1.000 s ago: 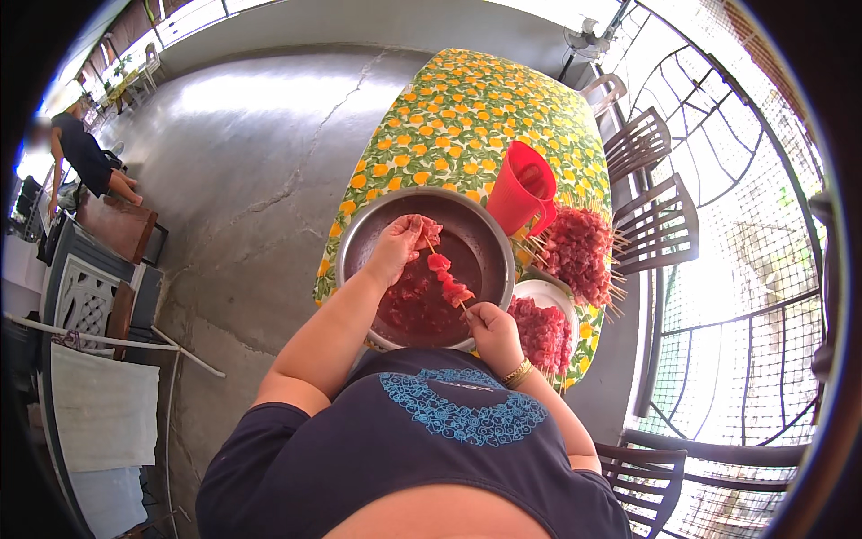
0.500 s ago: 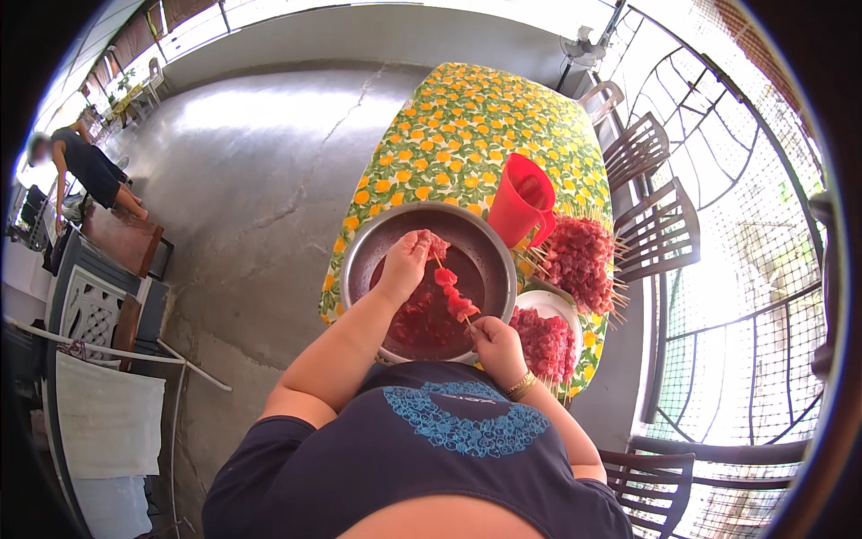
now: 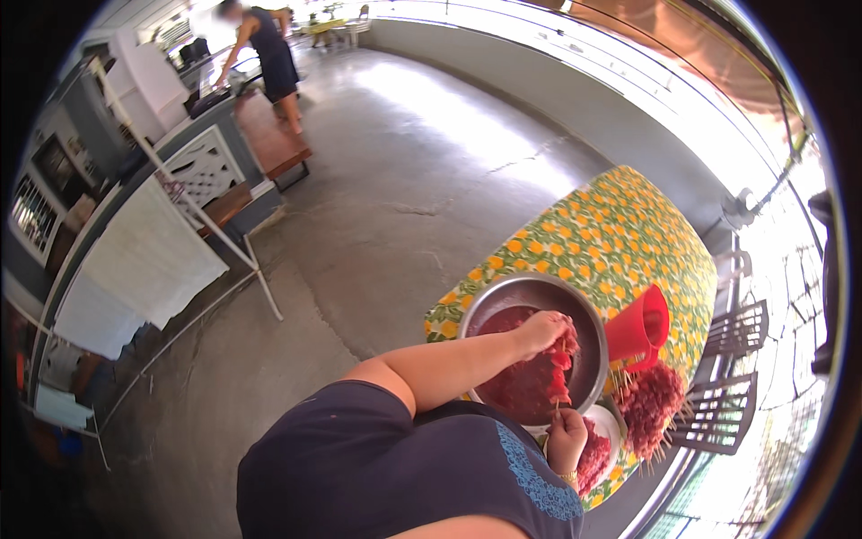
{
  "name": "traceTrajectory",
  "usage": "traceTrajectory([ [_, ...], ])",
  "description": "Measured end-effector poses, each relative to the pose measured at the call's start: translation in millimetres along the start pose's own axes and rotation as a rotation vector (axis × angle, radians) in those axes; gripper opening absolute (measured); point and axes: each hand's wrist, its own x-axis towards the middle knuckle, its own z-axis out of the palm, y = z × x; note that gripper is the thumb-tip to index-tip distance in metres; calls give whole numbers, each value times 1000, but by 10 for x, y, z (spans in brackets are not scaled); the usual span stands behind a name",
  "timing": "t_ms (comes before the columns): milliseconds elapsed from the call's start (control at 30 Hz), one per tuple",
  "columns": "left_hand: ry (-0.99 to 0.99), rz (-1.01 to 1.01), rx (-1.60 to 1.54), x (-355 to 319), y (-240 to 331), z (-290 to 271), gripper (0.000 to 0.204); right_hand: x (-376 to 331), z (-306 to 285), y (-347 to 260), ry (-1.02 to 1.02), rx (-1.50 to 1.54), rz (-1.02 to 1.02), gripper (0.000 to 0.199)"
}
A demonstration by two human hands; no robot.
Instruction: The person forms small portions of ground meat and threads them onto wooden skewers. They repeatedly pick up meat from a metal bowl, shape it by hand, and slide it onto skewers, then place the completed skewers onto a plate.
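A big metal bowl [image 3: 503,296] of raw red meat stands on a table with a yellow-fruit cloth [image 3: 593,234]. My left hand [image 3: 543,330] is over the bowl, its fingers pinched on meat pieces at the top of a wooden skewer [image 3: 561,373]. Lower down, my right hand [image 3: 567,437] grips the bottom end of that skewer, which is upright and carries several red chunks. My dark blue shirt hides the near edge of the table.
A red plastic jug [image 3: 639,328] lies beside the bowl, with a heap of finished meat skewers [image 3: 654,409] and a white plate of meat [image 3: 600,449] near it. Dark chairs [image 3: 732,377] stand at the right. Another person [image 3: 265,54] bends over far back left; a drying rack [image 3: 153,260] stands left.
The view has swung left, so the table now sits lower right. My hands remain on the skewer over the bowl. The far person now appears at the upper left.
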Motion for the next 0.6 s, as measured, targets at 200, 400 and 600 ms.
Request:
traceTrajectory([
  [200,-22,-66,-122,-149,138,84,31,-2,-11,58,-49,109,73,9],
  [400,-67,29,-11,-144,51,110,35,-30,-1,44,-74,225,158,9],
  [600,-92,7,-24,-185,-17,121,31,-80,17,-33,-91,254,164,12],
])
